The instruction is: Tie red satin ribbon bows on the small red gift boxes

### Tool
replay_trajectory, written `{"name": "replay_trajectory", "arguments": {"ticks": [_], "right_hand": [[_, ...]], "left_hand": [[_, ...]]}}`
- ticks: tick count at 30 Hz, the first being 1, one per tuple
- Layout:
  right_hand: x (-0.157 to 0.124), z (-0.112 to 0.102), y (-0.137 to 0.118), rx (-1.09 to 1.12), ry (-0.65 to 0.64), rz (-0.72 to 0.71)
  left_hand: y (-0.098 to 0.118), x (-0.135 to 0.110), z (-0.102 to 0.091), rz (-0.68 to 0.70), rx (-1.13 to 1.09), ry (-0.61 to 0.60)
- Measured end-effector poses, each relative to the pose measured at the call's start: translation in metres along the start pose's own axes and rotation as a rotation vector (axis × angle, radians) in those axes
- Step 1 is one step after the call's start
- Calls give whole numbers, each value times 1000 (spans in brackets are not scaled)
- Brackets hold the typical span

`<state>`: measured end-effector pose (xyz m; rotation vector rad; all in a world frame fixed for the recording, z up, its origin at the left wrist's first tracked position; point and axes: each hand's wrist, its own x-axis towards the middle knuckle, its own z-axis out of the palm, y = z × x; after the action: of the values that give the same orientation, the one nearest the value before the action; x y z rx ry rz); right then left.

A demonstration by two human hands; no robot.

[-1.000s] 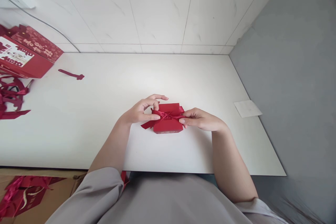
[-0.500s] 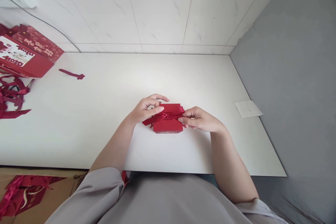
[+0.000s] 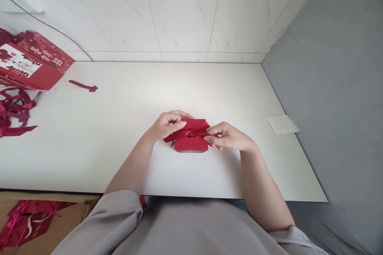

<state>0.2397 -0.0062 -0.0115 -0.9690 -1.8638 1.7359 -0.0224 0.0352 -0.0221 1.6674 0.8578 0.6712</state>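
Observation:
A small red gift box (image 3: pixel 191 145) stands on the white table in front of me. Across its top runs a red ribbon (image 3: pixel 189 132), knotted in the middle, with a loose tail out to the left. My left hand (image 3: pixel 171 124) is closed at the box's left end, thumb on the ribbon and fingers around the far edge. At the right end my right hand (image 3: pixel 225 136) pinches the ribbon between thumb and fingers. Parts of both hands' fingertips are hidden behind the box and ribbon.
Red boxes (image 3: pixel 44 75) and a heap of dark red ribbons (image 3: pixel 19 107) lie at the table's left. A dark red strip (image 3: pixel 83 85) rests nearby. White paper (image 3: pixel 283 124) sits at the right edge. Below left, a cardboard carton (image 3: pixel 67 219) holds a red bag.
The ribbon's right side is drawn out straighter in my right hand, and the loop there no longer stands up. My left fingers have lowered onto the box's far edge.

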Motion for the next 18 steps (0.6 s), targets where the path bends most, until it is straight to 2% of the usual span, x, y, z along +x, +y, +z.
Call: {"name": "replay_trajectory", "arguments": {"ticks": [9,18], "right_hand": [[0,-4,4,38,-40,47],[-1,-10,4,106,-80,97]], "left_hand": [[0,-1,-3,-19,-75,-60],[12,-5,-17,-16,-1,-242]]}}
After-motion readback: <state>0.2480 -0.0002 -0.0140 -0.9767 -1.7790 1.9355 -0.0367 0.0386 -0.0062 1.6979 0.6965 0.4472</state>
